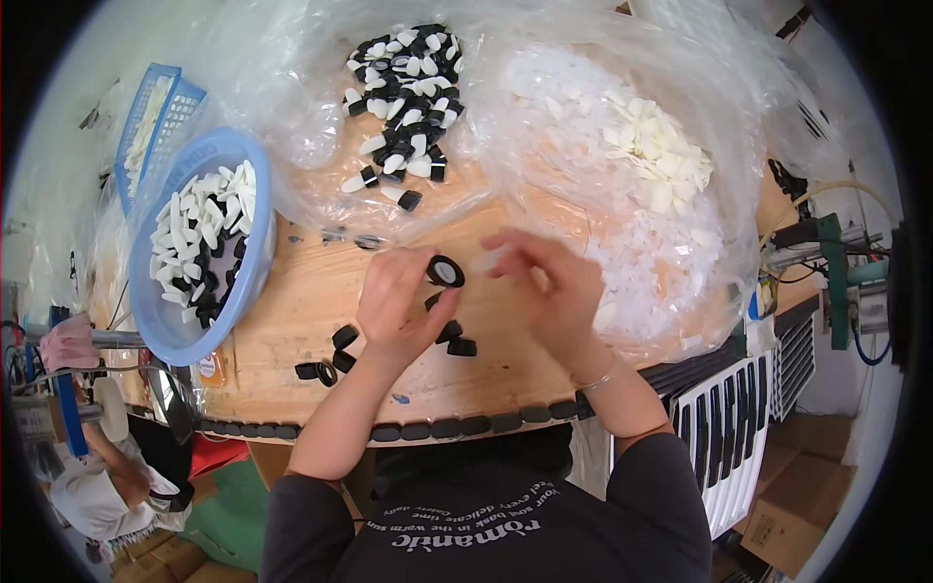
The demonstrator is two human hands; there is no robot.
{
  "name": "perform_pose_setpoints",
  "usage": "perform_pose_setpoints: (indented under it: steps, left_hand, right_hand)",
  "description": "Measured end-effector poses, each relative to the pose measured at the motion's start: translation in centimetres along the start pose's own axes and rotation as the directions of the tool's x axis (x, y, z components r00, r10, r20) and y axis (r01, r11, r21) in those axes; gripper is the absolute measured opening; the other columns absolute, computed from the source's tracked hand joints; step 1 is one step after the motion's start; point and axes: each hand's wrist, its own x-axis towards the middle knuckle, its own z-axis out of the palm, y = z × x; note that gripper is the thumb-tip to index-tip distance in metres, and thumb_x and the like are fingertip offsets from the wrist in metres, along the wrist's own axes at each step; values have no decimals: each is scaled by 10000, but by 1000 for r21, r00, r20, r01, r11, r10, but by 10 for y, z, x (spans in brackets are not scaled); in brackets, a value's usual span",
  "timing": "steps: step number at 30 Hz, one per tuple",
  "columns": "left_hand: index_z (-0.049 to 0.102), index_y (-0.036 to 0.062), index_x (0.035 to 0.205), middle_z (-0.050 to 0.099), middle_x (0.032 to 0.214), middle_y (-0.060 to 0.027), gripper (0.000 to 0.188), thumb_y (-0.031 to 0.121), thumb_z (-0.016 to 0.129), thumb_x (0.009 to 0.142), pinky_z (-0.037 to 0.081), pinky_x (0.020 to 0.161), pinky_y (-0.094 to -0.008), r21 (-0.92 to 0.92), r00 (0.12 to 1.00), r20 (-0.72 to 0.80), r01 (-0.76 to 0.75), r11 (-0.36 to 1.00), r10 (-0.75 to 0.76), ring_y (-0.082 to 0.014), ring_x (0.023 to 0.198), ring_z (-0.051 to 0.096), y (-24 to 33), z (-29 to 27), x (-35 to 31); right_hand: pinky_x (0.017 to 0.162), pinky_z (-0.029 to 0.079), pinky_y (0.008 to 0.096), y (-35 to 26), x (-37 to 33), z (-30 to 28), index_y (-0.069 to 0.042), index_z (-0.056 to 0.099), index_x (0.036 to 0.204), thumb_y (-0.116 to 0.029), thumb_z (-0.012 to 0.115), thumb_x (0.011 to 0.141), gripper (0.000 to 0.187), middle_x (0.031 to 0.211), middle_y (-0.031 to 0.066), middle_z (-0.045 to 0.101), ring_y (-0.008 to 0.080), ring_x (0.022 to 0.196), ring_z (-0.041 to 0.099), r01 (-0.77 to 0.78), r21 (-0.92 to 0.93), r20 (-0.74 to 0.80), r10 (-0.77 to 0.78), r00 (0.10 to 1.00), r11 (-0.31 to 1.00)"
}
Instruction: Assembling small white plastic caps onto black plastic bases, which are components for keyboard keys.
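Between thumb and fingers, my left hand pinches a round black cap with a pale disc inside its rim. Just right of it is my right hand, its fingers smeared by motion. A small whitish piece shows at those fingertips, apart from the cap; its exact shape is blurred. Several loose black caps lie on the wooden table around my left wrist. A pile of black caps with white oval tabs spreads over the far middle.
At left stands a blue basin of white and black parts, with a blue basket behind it. Clear plastic sheeting carries cream flat pieces and white bits. Dark pads line the near edge. Another person is lower left.
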Motion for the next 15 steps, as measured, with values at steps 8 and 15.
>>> perform_pose_setpoints:
  steps: [8, 15]
  left_hand:
    - [615, -60, 1029, 635, 953, -156, 475, -33, 775, 584, 506, 718, -364, 31, 1000, -9, -23, 999, 23, -312, 827, 600, 6, 2, 3]
    - [615, -68, 1023, 644, 934, -153, 464, -31, 769, 587, 514, 711, -366, 42, 999, -28, -35, 998, 36, -312, 816, 606, 8, 3, 4]
  right_hand:
    - [574, 462, 286, 3, -4, 13, -39, 653, 1020, 9, 701, 761, 268, 878, 79, 701, 188, 648, 622, 469, -321, 80, -470, 879, 823]
    - [627, 477, 300, 4, -5, 18, -35, 643, 1003, -17, 713, 763, 250, 922, 94, 703, 229, 770, 672, 552, -376, 128, -549, 826, 744]
